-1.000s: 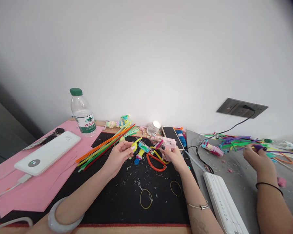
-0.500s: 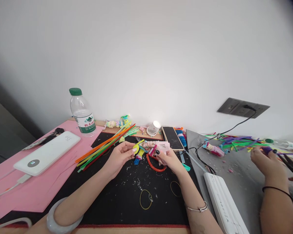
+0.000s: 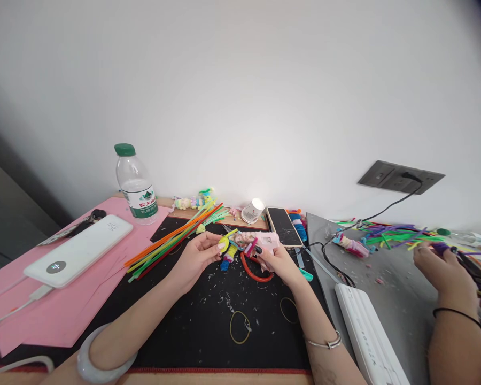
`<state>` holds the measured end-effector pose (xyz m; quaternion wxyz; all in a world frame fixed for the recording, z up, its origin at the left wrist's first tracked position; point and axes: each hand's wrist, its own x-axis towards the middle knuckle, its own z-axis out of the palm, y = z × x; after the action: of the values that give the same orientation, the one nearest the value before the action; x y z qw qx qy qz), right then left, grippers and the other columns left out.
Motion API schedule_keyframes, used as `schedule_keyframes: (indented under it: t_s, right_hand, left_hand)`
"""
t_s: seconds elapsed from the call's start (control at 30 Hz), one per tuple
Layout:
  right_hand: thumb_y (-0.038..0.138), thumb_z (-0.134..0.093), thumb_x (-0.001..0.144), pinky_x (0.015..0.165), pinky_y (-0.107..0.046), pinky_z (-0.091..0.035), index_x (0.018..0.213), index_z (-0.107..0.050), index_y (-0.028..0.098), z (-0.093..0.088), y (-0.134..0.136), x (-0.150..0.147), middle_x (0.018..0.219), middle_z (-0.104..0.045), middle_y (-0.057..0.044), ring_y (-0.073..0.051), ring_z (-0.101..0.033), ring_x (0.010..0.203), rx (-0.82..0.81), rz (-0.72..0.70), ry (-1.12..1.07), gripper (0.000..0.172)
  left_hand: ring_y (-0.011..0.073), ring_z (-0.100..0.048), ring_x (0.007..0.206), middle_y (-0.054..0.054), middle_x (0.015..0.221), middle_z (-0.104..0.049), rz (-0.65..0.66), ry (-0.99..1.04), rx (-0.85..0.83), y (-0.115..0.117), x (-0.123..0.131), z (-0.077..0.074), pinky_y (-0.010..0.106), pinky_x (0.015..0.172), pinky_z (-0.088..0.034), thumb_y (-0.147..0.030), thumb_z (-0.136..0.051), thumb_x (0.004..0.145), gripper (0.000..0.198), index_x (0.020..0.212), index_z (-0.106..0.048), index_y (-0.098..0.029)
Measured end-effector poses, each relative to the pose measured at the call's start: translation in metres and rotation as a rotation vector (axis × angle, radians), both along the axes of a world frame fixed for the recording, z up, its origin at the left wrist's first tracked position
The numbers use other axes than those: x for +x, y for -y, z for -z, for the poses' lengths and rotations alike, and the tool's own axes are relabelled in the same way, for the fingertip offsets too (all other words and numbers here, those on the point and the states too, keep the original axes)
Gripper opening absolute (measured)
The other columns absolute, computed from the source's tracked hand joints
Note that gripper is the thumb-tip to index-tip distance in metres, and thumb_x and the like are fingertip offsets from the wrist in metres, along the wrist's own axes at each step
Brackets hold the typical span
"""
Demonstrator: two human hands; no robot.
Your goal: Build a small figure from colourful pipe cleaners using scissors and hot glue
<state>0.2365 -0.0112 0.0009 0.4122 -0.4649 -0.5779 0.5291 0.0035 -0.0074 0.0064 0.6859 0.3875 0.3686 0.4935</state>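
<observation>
My left hand (image 3: 202, 256) pinches a yellow pipe cleaner (image 3: 224, 244), curled into a small loop with a straight end sticking up. My right hand (image 3: 273, 261), fingers closed, has a short magenta pipe cleaner (image 3: 250, 247) at its thumb. A pale pink piece with a grey square (image 3: 269, 239) shows behind that thumb; whether it is gripped too, I cannot tell. Between the hands lies a small blue-and-yellow wound pipe-cleaner figure (image 3: 226, 263). Red-handled scissors (image 3: 260, 277) lie under the right hand, their middle hidden.
Loose pipe cleaners (image 3: 164, 247) lie left on the black mat (image 3: 200, 331). A water bottle (image 3: 135, 184), white power bank (image 3: 80, 250), paper cup (image 3: 253, 210) and phone (image 3: 284, 227) stand around. Rightward are a power strip (image 3: 371, 331) and a co-worker's hand (image 3: 436, 267) near dark pliers (image 3: 475, 275).
My hands and what they hold look nearly unchanged. At the right, the co-worker's dark pliers have moved closer to the purple piece in the other hand.
</observation>
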Motion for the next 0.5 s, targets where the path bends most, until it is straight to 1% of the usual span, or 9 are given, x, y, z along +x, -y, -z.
schedule_keyframes:
  t_s: [0.3,0.5]
  right_hand:
    - [0.052,-0.066,0.075,0.043,-0.023,-0.029,0.077,-0.053,0.018,-0.0021,0.0008,0.0004,0.048,-0.042,0.007,-0.007,-0.031,0.042,-0.008,-0.008,0.003,0.037]
    - [0.051,-0.065,0.077,0.043,-0.022,-0.029,0.078,-0.054,0.016,0.0018,-0.0009,0.0035,0.053,-0.046,0.005,-0.006,-0.032,0.043,0.002,-0.07,-0.006,0.037]
  left_hand:
    - [0.008,-0.055,0.072,0.0,0.083,-0.063,-0.015,0.029,-0.019,-0.0006,-0.0001,0.0004,0.021,0.068,-0.046,-0.028,-0.08,0.067,0.028,0.089,-0.065,-0.017]
    - [0.0078,-0.055,0.069,0.0,0.082,-0.062,-0.048,0.046,-0.037,-0.0009,0.0003,-0.0013,0.022,0.068,-0.047,-0.027,-0.081,0.065,0.03,0.087,-0.066,-0.016]
